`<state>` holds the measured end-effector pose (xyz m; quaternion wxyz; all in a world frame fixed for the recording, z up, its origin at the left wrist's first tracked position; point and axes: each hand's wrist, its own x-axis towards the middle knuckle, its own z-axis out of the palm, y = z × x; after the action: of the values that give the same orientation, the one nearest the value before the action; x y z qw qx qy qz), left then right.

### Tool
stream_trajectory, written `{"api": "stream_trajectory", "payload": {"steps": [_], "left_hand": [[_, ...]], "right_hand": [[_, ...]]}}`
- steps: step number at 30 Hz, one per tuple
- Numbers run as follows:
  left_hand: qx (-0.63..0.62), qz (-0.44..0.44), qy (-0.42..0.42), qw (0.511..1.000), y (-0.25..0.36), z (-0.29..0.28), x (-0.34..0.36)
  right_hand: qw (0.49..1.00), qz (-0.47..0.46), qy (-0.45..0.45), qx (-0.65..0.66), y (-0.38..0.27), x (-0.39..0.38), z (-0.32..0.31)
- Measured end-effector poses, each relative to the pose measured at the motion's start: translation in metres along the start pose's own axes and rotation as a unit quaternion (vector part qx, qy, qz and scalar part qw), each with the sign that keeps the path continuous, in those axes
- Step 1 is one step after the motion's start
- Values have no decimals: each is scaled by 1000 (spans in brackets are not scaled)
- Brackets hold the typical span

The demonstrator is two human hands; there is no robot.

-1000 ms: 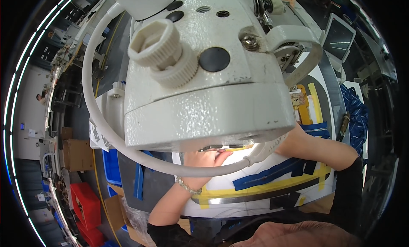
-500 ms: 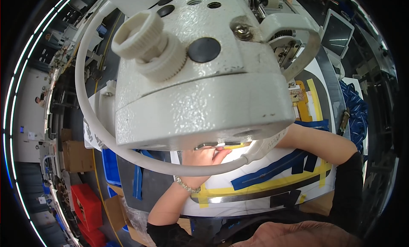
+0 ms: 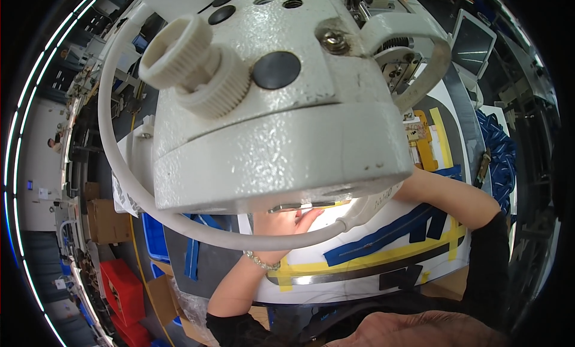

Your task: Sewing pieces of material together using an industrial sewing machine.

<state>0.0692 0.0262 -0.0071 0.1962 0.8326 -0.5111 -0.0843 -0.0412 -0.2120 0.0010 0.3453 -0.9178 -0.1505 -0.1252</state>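
- Apparently the left hand [image 3: 278,223] was tucked beneath the pale machine head [image 3: 281,158] at six o'clock, thumb toward three, perhaps to steady something under the lit underside; its fingers were hidden, so whether they were clamped or apart could not be told.
- The right hand was screened past its wrist [image 3: 413,183], which came in from four o'clock; I could not tell its grip either.
- At four o'clock a blue zipper strip [image 3: 383,237], flat woven cloth with a toothed line along it, slanted across the white surface, presumably left within easy reach.
- Thin, smooth yellow tape [image 3: 389,256] curved below it at five o'clock, likely marking or securing the edge.
- At three o'clock a crinkled blue heap [image 3: 497,143] sat aside.
- A smooth white tube [image 3: 239,240] looped from nine to five o'clock, seemingly routed around the glossy, pebbled casing with its ridged knob [image 3: 194,65].
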Motion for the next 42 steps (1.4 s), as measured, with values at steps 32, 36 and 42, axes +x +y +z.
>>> {"api": "stream_trajectory", "payload": {"steps": [32, 36, 42], "left_hand": [[-11, 160, 19, 987, 0, 15, 26], [49, 213, 85, 972, -13, 19, 17], [75, 192, 82, 975, -4, 14, 13]], "right_hand": [[993, -16, -105, -46, -3, -11, -18], [993, 35, -114, -2, -6, -11, -19], [987, 25, -148, -65, -6, -12, -32]]}}
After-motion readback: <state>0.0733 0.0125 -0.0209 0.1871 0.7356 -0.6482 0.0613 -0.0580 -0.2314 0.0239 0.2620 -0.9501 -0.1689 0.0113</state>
